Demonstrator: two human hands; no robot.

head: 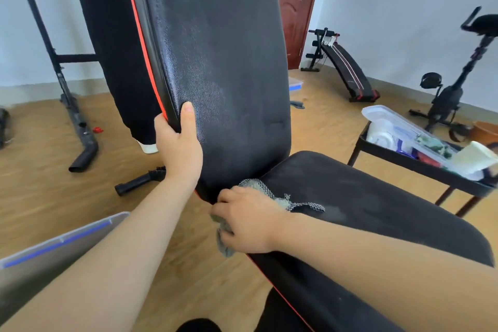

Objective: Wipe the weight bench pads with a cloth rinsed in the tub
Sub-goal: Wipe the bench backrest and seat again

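Two bare hands work at the bench; the left hand grips the left edge of the raised back pad, its thumb lying on the glossy black face and its fingers curled out of sight behind the red-piped rim, the forearm running straight up from the lower left; the right hand lies knuckles-up at the near corner of the seat pad, fingers bent and closed round a grey cloth, the forearm coming in from the lower right across the seat.

No brand, label or writing can be read on the pads or the cloth.

Most of the cloth is bunched under the palm; a checked, mesh-like flap spreads from the fingers onto the seat pad toward the hinge gap, and a grey tail hangs below the hand over the pad's edge; the cloth touches the seat pad just beside the foot of the back pad.

Outward lie a wooden floor, a clear tub with a blue strip at lower left, a black side table holding a clear box, a sit-up board, an exercise bike and a dark red door.
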